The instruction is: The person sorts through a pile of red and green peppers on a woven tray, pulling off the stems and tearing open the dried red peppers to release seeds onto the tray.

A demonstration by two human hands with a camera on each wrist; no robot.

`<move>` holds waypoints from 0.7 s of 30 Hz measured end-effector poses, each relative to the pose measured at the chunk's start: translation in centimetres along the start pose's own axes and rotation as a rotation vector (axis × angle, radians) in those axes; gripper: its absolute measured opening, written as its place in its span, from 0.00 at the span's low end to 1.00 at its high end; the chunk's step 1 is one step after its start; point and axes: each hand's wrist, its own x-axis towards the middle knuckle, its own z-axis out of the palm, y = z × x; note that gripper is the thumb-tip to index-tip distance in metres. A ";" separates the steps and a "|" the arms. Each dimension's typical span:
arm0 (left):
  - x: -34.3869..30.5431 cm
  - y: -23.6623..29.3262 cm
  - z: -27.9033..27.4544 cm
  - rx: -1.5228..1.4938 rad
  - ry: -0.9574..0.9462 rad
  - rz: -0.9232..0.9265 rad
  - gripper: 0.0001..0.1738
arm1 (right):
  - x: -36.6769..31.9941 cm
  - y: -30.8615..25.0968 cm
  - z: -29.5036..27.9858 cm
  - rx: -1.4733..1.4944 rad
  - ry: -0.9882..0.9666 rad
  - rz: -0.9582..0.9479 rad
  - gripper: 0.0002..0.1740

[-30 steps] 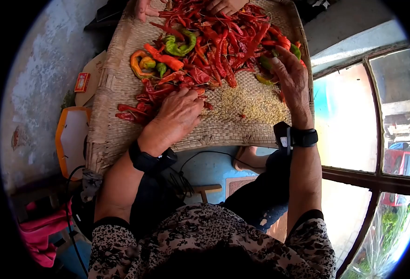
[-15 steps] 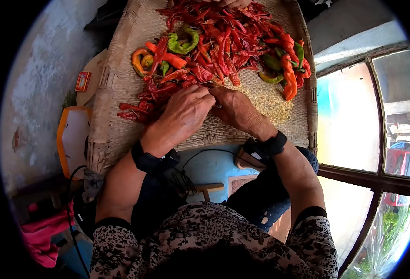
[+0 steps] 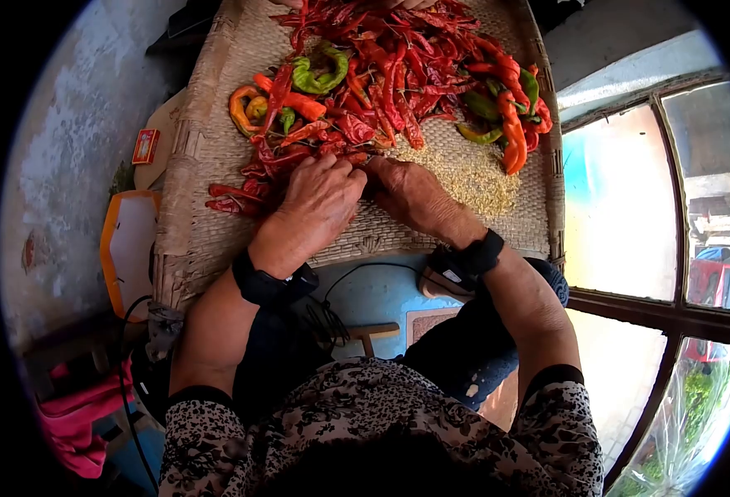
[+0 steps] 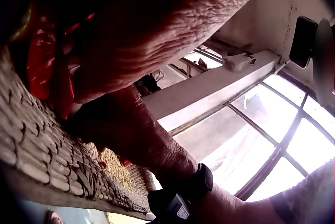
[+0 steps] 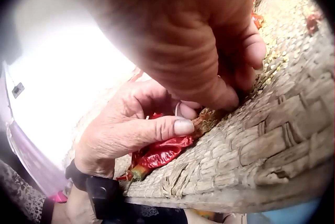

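Observation:
Over the near part of the woven tray point(image 3: 191, 186), my left hand point(image 3: 319, 199) is left of my right hand point(image 3: 414, 195), fingertips close together beside dried red peppers point(image 3: 394, 91). In the right wrist view, the left hand point(image 5: 123, 129) pinches a brownish, shrivelled pepper piece point(image 5: 207, 122) between thumb and fingers, a wrinkled red pepper point(image 5: 165, 153) under its thumb. The curled fingers of the right hand point(image 5: 183, 40) meet that piece's far end; their exact hold is partly hidden. Pale seeds point(image 3: 485, 182) lie right of the hands.
Green and orange peppers lie at the tray's left, with a green curled one point(image 3: 319, 79) above them; more point(image 3: 510, 137) lie at its right. Another person's fingers point(image 3: 410, 3) show at the far edge. A window point(image 3: 621, 215) stands right, an orange-rimmed object point(image 3: 108, 248) left.
My right hand has come from the right-hand peppers to beside my left hand, which stays at the pile. The other person's hands have drawn back towards the far edge.

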 end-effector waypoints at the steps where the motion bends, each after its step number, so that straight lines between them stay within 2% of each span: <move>1: 0.0 0.0 0.1 0.060 -0.046 0.000 0.12 | 0.0 0.3 0.2 0.000 0.001 0.001 0.16; 4: -0.2 -0.2 0.6 0.084 -0.025 -0.001 0.11 | -0.2 1.1 0.7 -0.055 -0.044 0.047 0.16; 6: -0.2 -0.3 0.7 0.088 -0.024 0.003 0.12 | -0.5 1.0 0.7 -0.181 0.052 -0.043 0.16; 9: -0.2 -0.1 0.3 0.085 -0.027 0.001 0.12 | -0.5 1.5 1.1 -0.191 0.080 -0.076 0.16; 12: 0.0 0.0 0.4 0.086 -0.035 -0.005 0.11 | -0.5 0.8 1.1 -0.246 0.041 0.020 0.14; 16: -0.1 -0.1 0.4 0.067 -0.013 0.020 0.10 | -0.6 0.7 0.9 -0.273 0.076 -0.002 0.12; 18: 0.0 -0.1 0.6 0.029 0.031 0.028 0.10 | -0.7 1.5 -0.6 -0.085 0.026 -0.101 0.10; 19: 0.0 -0.2 0.7 -0.009 0.074 0.036 0.10 | -0.6 1.4 -1.7 -0.086 0.026 -0.102 0.10; 21: 0.1 -0.1 0.6 -0.068 0.110 0.039 0.10 | -0.5 1.2 -4.8 0.091 -0.101 0.026 0.09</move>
